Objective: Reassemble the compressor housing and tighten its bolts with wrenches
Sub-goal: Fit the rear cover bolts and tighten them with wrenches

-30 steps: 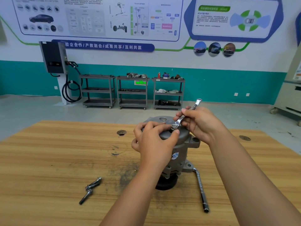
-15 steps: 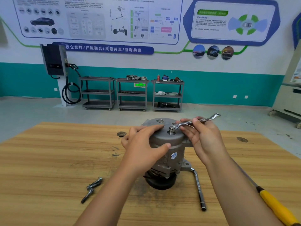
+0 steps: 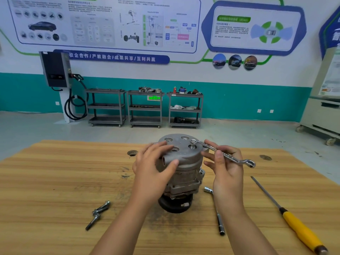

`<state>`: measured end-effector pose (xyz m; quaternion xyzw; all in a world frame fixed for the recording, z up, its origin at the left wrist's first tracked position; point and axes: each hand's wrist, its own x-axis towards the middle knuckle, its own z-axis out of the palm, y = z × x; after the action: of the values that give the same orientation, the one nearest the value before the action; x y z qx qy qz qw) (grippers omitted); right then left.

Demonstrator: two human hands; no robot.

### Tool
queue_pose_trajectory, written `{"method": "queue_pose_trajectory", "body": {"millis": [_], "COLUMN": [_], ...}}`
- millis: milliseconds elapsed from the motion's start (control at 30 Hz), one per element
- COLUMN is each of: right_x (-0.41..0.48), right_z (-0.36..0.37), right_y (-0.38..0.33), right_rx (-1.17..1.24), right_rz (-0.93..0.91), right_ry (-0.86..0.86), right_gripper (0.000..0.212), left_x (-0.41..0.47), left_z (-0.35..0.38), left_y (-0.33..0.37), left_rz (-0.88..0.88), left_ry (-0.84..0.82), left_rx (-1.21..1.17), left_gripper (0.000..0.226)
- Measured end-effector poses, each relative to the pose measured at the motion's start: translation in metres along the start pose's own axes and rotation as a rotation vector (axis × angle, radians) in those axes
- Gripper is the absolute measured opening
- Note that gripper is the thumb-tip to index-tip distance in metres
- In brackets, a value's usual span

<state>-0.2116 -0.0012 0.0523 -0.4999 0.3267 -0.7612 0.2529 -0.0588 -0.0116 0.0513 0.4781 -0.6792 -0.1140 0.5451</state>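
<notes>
Grey cast-metal compressor (image 3: 181, 168) stands upright mid-table (image 3: 55, 181) on a black round base, flat round cap up with several holes; left hand (image 3: 152, 168) curls round the cap's near-left edge, thumb on the side wall. Right hand (image 3: 226, 168) pinches the thin shiny wrench (image 3: 222, 153) by its shank, ring end on the cap's far right. On the wood-grain top: loose steel bolts (image 3: 99, 212) front left, L-shaped socket bar (image 3: 217, 212) just right of the compressor, yellow-handled screwdriver (image 3: 294, 221) far right.
</notes>
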Motion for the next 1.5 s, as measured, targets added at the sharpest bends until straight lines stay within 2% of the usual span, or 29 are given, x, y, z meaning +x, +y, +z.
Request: {"method": "queue_pose_trajectory", "body": {"millis": [167,300,433,600,800,900,1000,1133,1200,1300,1400,1500], "right_x": [-0.010,-0.005,0.007,0.029,0.057,0.069,0.080,0.093,0.092,0.080,0.064,0.044], "right_z": [-0.003,-0.004,-0.004,0.003,0.030,0.042,0.049,0.045,0.036,0.022,0.019,0.024], "right_y": [-0.001,-0.005,-0.009,-0.019,-0.026,-0.023,-0.017,-0.004,0.002,0.006,0.014,0.016], "right_rx": [-0.199,-0.473,-0.659,-0.692,-0.813,-0.832,-0.835,-1.045,-0.909,-0.495,-0.197,0.064], "right_rz": [-0.152,-0.375,-0.553,-0.597,-0.456,-0.287,-0.086,0.140,0.316,0.505,0.502,0.337], "right_ry": [-0.140,-0.240,-0.324,-0.462,-0.634,-0.617,-0.597,-0.457,-0.368,-0.261,-0.043,0.108], "right_gripper": [0.014,0.021,0.028,0.023,0.013,0.006,0.013,0.016,0.016,0.028,0.036,0.008], "left_x": [0.005,0.009,0.013,0.015,0.011,0.013,0.011,0.008,0.008,0.007,0.007,0.007], "left_z": [0.003,0.009,0.009,0.006,0.014,0.015,0.014,0.013,0.013,0.014,0.015,0.015], "left_y": [-0.008,-0.014,-0.022,-0.029,-0.033,-0.034,-0.038,-0.041,-0.041,-0.041,-0.039,-0.039], "left_rz": [-0.127,-0.229,-0.241,-0.226,-0.108,-0.081,-0.077,-0.084,-0.095,-0.105,-0.106,-0.109], "left_ry": [-0.065,-0.078,-0.081,-0.066,-0.038,-0.029,-0.031,-0.017,-0.013,-0.019,-0.039,-0.034], "left_rx": [-0.369,-0.658,-0.711,-0.681,-0.515,-0.471,-0.485,-0.502,-0.502,-0.508,-0.499,-0.498], "left_gripper": [0.039,0.031,0.028,0.036,0.037,0.039,0.043,0.042,0.043,0.045,0.044,0.041]}}
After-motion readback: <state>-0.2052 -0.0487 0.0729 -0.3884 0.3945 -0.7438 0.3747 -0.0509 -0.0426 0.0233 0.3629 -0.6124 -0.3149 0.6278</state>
